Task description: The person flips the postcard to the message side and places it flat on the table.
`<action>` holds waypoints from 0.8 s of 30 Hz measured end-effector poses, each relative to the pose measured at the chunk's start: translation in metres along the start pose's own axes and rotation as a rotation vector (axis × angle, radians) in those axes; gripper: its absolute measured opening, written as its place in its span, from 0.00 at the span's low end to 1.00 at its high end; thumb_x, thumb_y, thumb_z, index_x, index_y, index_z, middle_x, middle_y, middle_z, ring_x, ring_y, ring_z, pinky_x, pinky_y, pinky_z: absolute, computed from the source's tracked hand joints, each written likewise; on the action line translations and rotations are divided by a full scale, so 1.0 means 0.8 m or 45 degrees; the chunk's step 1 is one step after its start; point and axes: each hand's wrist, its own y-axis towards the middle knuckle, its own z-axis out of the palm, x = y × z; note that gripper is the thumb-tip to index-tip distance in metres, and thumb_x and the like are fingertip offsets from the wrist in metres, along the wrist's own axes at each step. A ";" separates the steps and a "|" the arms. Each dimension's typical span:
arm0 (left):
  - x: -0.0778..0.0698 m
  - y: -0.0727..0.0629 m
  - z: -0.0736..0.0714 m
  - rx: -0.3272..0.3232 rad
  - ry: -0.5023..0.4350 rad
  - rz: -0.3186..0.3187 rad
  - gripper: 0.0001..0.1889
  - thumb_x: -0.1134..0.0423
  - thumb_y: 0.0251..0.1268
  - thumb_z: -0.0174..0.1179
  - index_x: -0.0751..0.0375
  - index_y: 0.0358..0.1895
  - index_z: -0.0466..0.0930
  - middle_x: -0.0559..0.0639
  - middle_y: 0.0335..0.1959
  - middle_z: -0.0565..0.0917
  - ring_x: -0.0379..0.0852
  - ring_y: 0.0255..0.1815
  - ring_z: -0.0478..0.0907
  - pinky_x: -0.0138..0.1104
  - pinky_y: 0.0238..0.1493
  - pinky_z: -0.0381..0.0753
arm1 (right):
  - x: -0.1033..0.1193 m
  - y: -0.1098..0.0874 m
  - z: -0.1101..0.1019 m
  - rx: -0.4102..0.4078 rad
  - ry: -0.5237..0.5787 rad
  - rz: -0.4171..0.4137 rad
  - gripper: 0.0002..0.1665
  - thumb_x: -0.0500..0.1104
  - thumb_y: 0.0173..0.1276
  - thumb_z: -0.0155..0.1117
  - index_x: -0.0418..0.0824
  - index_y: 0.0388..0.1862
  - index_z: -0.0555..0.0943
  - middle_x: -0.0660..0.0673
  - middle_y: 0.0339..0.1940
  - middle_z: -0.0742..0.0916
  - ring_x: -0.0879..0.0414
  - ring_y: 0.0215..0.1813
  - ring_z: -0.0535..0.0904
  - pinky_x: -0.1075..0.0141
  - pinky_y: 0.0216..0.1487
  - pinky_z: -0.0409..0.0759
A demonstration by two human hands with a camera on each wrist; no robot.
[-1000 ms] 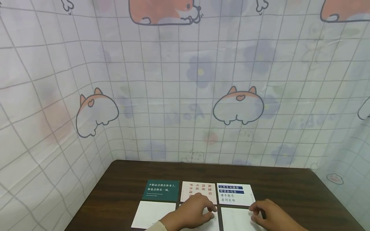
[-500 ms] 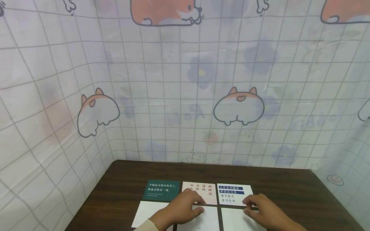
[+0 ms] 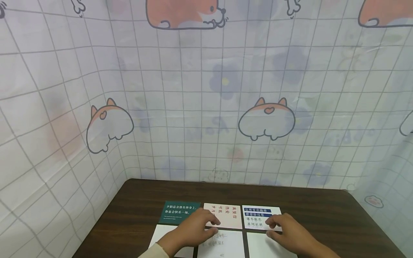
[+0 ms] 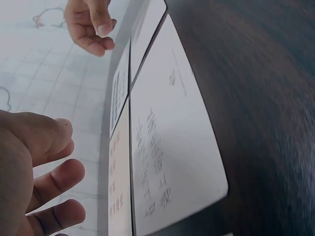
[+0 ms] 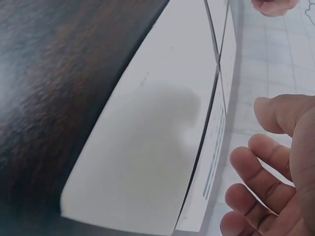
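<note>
Cards lie flat in two rows of three. In the back row are a green card [image 3: 177, 215] with white writing, a pinkish card [image 3: 230, 218] with red writing, and a white card [image 3: 256, 211] with blue bands. My left hand [image 3: 195, 227] hovers over the left and middle cards, fingers loosely bent, holding nothing. Under it are a blank-looking white card [image 3: 161, 234] and a handwritten card [image 3: 222, 247]. My right hand [image 3: 290, 233], also holding nothing, hovers by the blue-banded card and the front right white card [image 3: 259, 247]. Both wrist views show the fingers apart from the cards.
A dark wood-grain table [image 3: 326, 211] carries the cards, with narrow gaps between them. White grid-patterned cloth [image 3: 200, 150] with cartoon dogs hangs behind the table and at both sides.
My left hand has moved left, uncovering more of the handwritten card. My right hand has shifted slightly left and away from me. The cards stay in place.
</note>
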 end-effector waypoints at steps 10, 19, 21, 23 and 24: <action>0.011 -0.014 -0.013 -0.019 0.016 -0.045 0.12 0.56 0.72 0.65 0.53 0.53 0.87 0.39 0.46 0.84 0.39 0.52 0.74 0.42 0.55 0.76 | 0.012 0.011 0.005 0.004 0.003 0.009 0.15 0.50 0.63 0.76 0.46 0.46 0.86 0.57 0.39 0.84 0.54 0.47 0.75 0.52 0.48 0.78; 0.024 -0.020 -0.022 -0.042 -0.008 -0.051 0.12 0.57 0.72 0.65 0.54 0.53 0.86 0.39 0.48 0.84 0.41 0.53 0.75 0.45 0.57 0.76 | 0.019 0.017 0.008 -0.044 -0.001 -0.081 0.14 0.48 0.65 0.75 0.44 0.46 0.85 0.55 0.42 0.86 0.52 0.49 0.77 0.49 0.50 0.78; 0.028 -0.022 -0.024 -0.042 -0.008 -0.053 0.12 0.57 0.72 0.64 0.54 0.53 0.86 0.40 0.48 0.84 0.41 0.52 0.75 0.45 0.56 0.76 | 0.021 0.020 0.009 -0.066 -0.014 -0.108 0.13 0.47 0.65 0.74 0.44 0.46 0.85 0.55 0.42 0.86 0.53 0.49 0.78 0.50 0.50 0.78; 0.031 -0.023 -0.027 -0.044 -0.009 -0.063 0.12 0.56 0.73 0.64 0.54 0.53 0.86 0.41 0.48 0.84 0.41 0.52 0.74 0.46 0.57 0.76 | 0.023 0.023 0.010 -0.080 -0.023 -0.119 0.13 0.47 0.66 0.74 0.44 0.46 0.86 0.55 0.42 0.87 0.52 0.50 0.78 0.50 0.52 0.78; 0.033 -0.023 -0.027 -0.044 -0.006 -0.068 0.12 0.56 0.73 0.63 0.54 0.54 0.86 0.41 0.48 0.84 0.41 0.52 0.74 0.46 0.57 0.76 | 0.024 0.024 0.010 -0.085 -0.025 -0.119 0.12 0.47 0.66 0.74 0.44 0.46 0.86 0.54 0.43 0.87 0.52 0.50 0.78 0.49 0.52 0.78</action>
